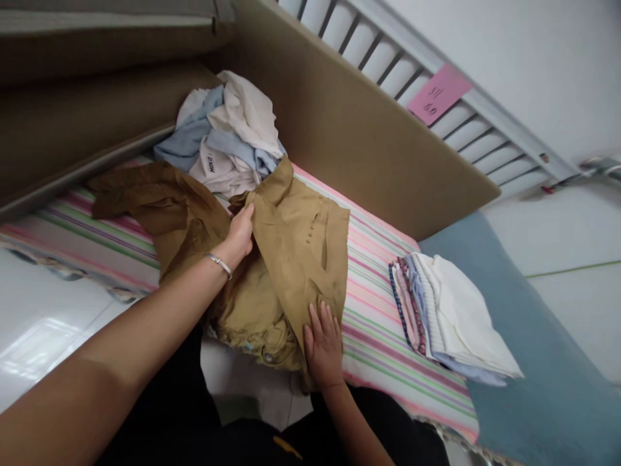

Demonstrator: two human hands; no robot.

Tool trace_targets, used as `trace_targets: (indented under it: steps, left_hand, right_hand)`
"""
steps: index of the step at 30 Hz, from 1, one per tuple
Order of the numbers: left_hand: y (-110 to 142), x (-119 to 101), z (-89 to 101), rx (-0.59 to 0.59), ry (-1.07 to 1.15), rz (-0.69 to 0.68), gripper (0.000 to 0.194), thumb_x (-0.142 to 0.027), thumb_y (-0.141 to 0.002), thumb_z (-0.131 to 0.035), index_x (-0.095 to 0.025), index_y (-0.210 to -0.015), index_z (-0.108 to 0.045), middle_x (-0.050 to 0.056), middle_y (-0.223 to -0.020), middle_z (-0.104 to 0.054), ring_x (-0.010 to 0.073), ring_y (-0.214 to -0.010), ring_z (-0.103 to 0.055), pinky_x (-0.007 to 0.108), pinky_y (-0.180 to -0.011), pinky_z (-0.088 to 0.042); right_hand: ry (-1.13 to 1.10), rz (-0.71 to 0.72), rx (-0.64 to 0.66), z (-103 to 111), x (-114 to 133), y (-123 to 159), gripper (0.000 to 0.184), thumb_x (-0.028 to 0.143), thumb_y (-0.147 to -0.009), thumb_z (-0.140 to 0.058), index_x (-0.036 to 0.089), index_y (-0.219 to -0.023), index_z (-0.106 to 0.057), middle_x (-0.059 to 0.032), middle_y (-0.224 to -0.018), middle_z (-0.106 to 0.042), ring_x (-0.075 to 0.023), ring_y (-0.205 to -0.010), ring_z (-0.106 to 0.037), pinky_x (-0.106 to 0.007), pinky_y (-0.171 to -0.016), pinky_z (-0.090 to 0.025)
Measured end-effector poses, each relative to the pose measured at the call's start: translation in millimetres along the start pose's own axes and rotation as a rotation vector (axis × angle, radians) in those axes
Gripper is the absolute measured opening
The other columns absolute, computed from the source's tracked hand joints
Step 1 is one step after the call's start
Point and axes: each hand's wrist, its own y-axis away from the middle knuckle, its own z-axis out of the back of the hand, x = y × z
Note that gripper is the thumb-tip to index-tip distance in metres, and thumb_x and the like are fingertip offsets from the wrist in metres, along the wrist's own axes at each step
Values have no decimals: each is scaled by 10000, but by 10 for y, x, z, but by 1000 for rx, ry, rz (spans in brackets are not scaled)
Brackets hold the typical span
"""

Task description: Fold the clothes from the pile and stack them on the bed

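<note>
A tan garment, which looks like a jacket (286, 239), lies spread over a striped cloth (378, 278). A long strip of its fabric is folded diagonally across the front, near a row of small eyelets. My left hand (240, 233) is closed on the upper edge of that fabric, with the thumb on top. Lower down, my right hand (324, 346) presses flat on the jacket near its right edge, fingers stretched out. Bunched, gathered material shows along the bottom edge. A darker brown part of the fabric trails off to the left, partly behind my left forearm.
Crumpled white and blue clothes (233, 129) lie beyond the jacket, against a brown board (349, 123). At the right, a stack of folded clothes (451, 310) sits across the striped cloth and a blue-grey surface (543, 362). A pink note (439, 94) hangs on a white slatted rail.
</note>
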Motion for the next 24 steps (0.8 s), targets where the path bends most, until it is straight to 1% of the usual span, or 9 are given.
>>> trace_targets:
  steps: [4,8,10,13,15,18,19,21,24]
  left_hand:
    - [-31,4,54,-9,-99,-81,169,-329,-794,-601,-202,-888,-659,44,-960,-712,198,-953,-645,302,-841,-512]
    - [-97,24,151,-60,-225,-273,256,-396,-745,-616,-166,-842,-671,53,-976,-705,199,-948,-629,289,-838,-480]
    - [-123,22,219,-82,-280,-318,301,-417,-720,-625,-147,-843,-676,61,-960,-703,199,-905,-626,287,-799,-476]
    - [-106,-1,343,-68,-347,-260,301,-366,-662,-685,-150,-871,-680,56,-897,-700,176,-796,-624,262,-699,-475]
    - [-49,-31,425,-64,-377,-210,315,-301,-618,-728,-165,-898,-679,44,-810,-692,156,-670,-606,242,-581,-459]
    - [88,-99,501,-39,-330,-127,337,-215,-593,-742,-191,-921,-670,-5,-657,-638,92,-447,-473,191,-387,-340]
    - [144,-125,503,-15,-285,-106,340,-195,-594,-739,-199,-926,-665,-26,-616,-608,71,-406,-419,179,-358,-304]
    - [264,-176,451,34,-177,-115,355,-166,-601,-733,-209,-945,-655,-53,-580,-563,47,-377,-364,163,-344,-292]
    - [432,-203,189,76,-83,-197,426,-157,-623,-722,-218,-1033,-624,-63,-604,-545,35,-394,-386,147,-377,-336]
  right_hand:
    - [-60,27,-30,105,-88,-24,491,333,-911,-407,220,-1388,-373,-96,-1459,-351,-242,-1355,-289,-470,-1068,-315]
    - [-95,-27,-180,79,-258,-180,507,344,-919,-380,166,-1393,-360,-116,-1444,-371,-257,-1350,-300,-501,-1072,-319]
    - [-82,-18,-143,44,-347,-267,492,370,-911,-398,171,-1360,-423,-111,-1423,-403,-282,-1337,-323,-520,-1062,-330]
    - [-113,15,-7,39,-473,-355,468,393,-902,-423,216,-1334,-468,-71,-1383,-462,-272,-1306,-379,-484,-1040,-380]
    - [-159,37,36,69,-560,-375,460,393,-907,-418,245,-1340,-458,-44,-1384,-462,-246,-1304,-386,-448,-1043,-390]
    - [-205,97,57,104,-682,-358,439,386,-915,-407,278,-1338,-456,-21,-1400,-440,-226,-1310,-376,-434,-1055,-380]
    - [-210,112,51,101,-712,-346,438,383,-914,-410,284,-1338,-454,-19,-1405,-432,-228,-1312,-373,-441,-1058,-375]
    - [-217,126,22,74,-749,-324,440,377,-908,-426,299,-1340,-447,-15,-1410,-424,-233,-1312,-373,-456,-1054,-376]
    - [-238,129,-23,20,-765,-312,444,368,-897,-451,321,-1339,-443,-4,-1404,-432,-233,-1306,-383,-457,-1042,-392]
